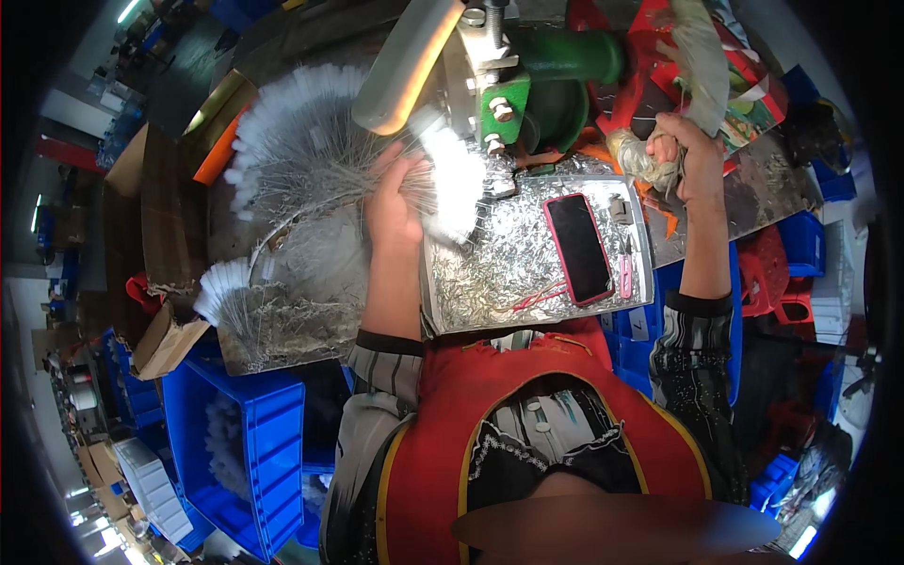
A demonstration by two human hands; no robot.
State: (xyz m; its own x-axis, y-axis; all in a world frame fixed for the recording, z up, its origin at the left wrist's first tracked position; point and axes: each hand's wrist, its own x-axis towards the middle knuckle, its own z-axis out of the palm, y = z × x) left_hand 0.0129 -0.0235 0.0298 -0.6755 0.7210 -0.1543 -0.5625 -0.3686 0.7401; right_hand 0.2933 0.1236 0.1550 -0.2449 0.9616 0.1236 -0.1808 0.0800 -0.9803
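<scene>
My left hand (394,212) is closed around thin wire stems at the edge of a large fan of white-tipped wire brushes (292,132). To the right of its fingers, a bright white patch (457,188), apparently brush tips under the lamp, is washed out by glare. My right hand (697,160) grips a cloth-wrapped handle (650,160) at the right of a green bench machine (565,56). Between my forearms lies a shallow tray (480,282) covered with small shiny metal bits. A red-cased phone (579,250) and a pink-handled small tool (625,268) rest on it.
A lit lamp (410,66) hangs over the left hand. A smaller brush bunch (231,292) sits at the table's left, by an open cardboard box (169,207). Blue bins (273,452) stand below left, red stools (777,273) at right.
</scene>
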